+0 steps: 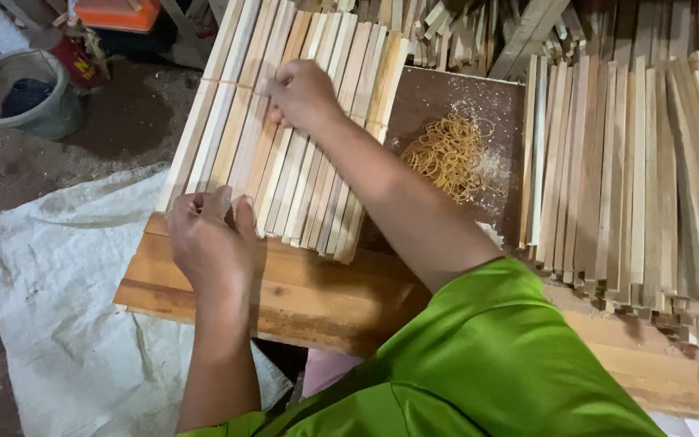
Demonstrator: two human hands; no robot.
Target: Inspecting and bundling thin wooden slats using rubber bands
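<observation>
View: head camera, looking down at a workbench
Left hand [210, 241]: at the near end of the slat bundle, fingers curled and pressed against the slat ends, thumb on top; it seems to square the ends rather than grip any one slat
Right hand [299, 93]: at the far part of the same bundle, fingers bent and pinching a thin rubber band [228, 82] that runs across the slats
Slat bundle [301, 137]: pale wooden slats laid side by side, resting on a wooden board [285, 295] and running away from the person; near ends uneven, some jutting past others
Loose rubber bands [445, 154]: tan heap on a dark panel just right of the bundle, with sawdust about it
Second slat stack [633, 178]: darker and longer slats, well to the right, apart from both hands
Woven sack [66, 307]: white, spread on the floor to the left, under the board's edge
Bucket [22, 93]: grey, on the floor at far left; what lies inside cannot be told
Sleeve [487, 356]: green, on the right arm
Risk, band: stretched wide across many slats, it could snap or slip off the fingertips
Risk, slats: the outer ones on the left lie at the board's edge and could slide off if the near ends are pushed unevenly
Risk, bundle: uneven ends could leave it loose once bound
</observation>
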